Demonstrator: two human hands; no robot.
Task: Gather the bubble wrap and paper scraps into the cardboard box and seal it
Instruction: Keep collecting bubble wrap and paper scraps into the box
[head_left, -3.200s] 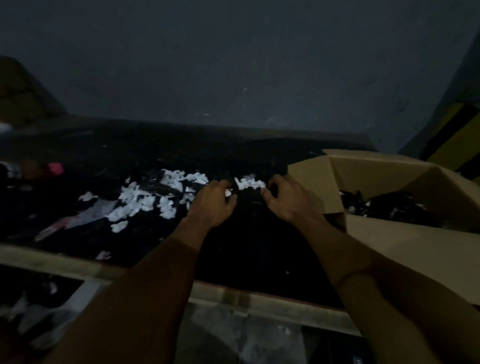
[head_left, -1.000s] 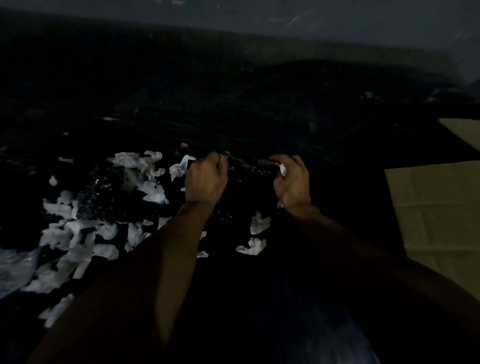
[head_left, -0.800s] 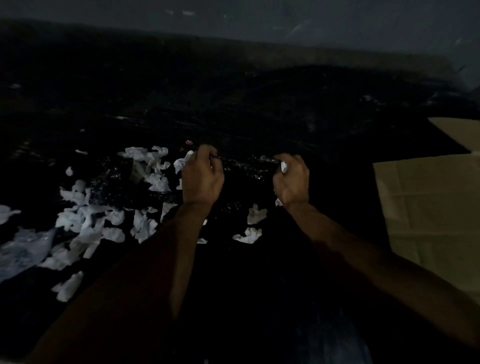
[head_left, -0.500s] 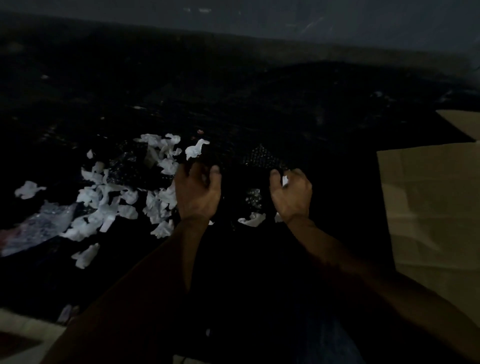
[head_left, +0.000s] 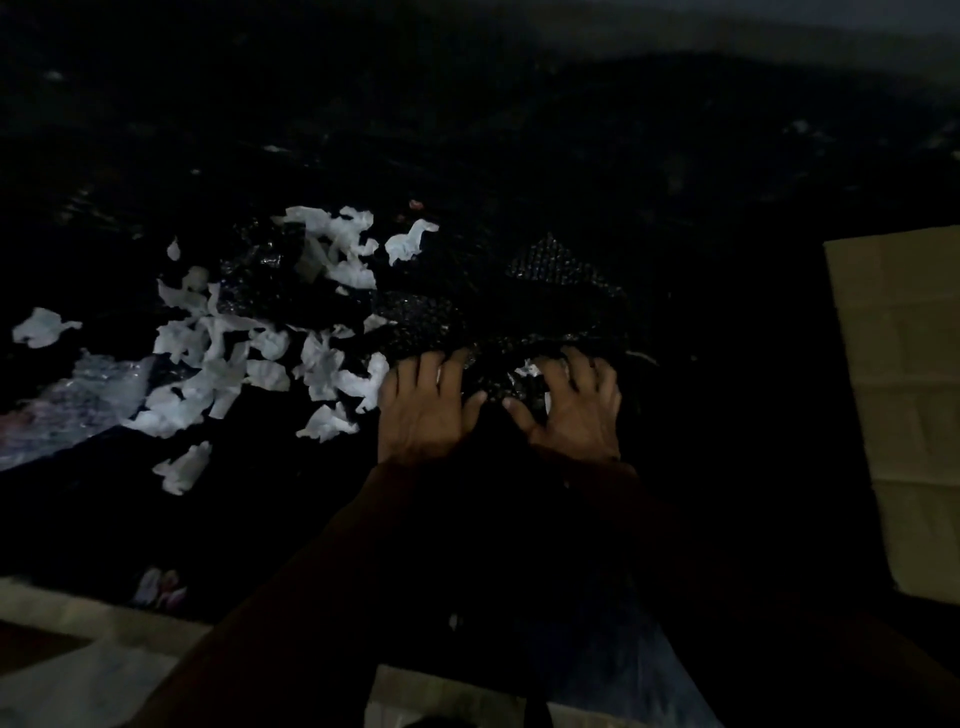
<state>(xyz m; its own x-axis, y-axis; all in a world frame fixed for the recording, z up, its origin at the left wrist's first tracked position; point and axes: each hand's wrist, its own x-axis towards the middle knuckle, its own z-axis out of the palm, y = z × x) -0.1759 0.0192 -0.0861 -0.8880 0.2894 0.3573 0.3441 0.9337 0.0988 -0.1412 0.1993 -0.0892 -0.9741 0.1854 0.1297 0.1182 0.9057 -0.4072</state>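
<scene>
Bubble wrap, a dark dimpled sheet, lies crumpled on the dark table directly ahead of both hands, its near edge under the fingertips. The left hand and the right hand rest palm-down, side by side and nearly touching, fingers spread and curled onto that edge. Both press and claw at the sheet; whether either has closed a true grasp on it cannot be told in this dim light. The paired, spread placement probably serves to bunch the loose sheet toward the person, so that it and the scraps lying on it can be lifted as one bundle. A small white scrap sits between the two hands on the wrap.

Paper scraps, torn and white, lie scattered over the table to the left of the hands, the nearest ones touching the left hand's outer edge. A second, paler piece of wrap lies at the far left edge. These remain to be gathered.

Box: only a cardboard panel shows at the right edge, well apart from the hands. Its interior is out of frame, so its contents cannot be stated, and no seal is visible. Judged from this layout, gathering is mid-course and sealing not yet begun.
</scene>
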